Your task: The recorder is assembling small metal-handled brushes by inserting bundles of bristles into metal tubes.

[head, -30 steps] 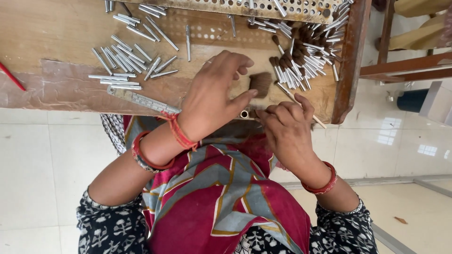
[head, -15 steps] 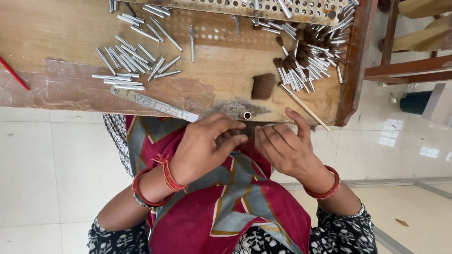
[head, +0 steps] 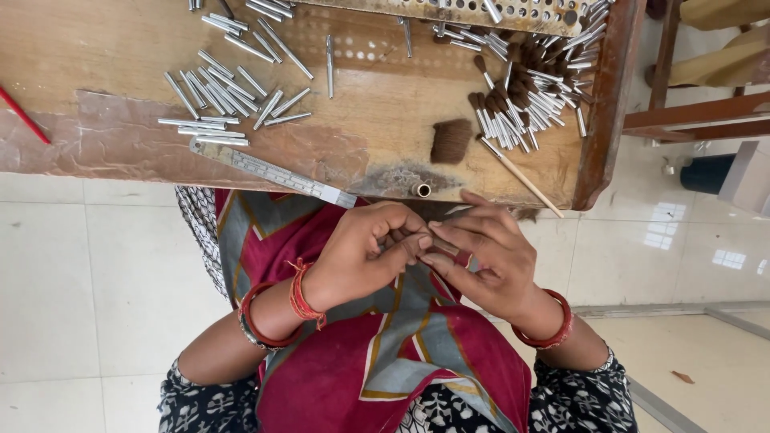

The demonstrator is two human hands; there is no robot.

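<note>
Both hands meet below the workbench edge (head: 385,172): I note the left hand (head: 365,256) and right hand (head: 481,261) with fingertips pinched together on a small dark tuft (head: 459,258), kept close for fine handling; metal tubes (head: 216,104) lie scattered above.

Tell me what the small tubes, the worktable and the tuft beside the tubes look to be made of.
Small tubes: likely metal, bright silvery shine, thin and straight.
Worktable: wood, brown grain showing, with a worn, patchy front edge.
Tuft: brown hair or fibre, matte and fanned like bristles; which one is unclear.
</note>
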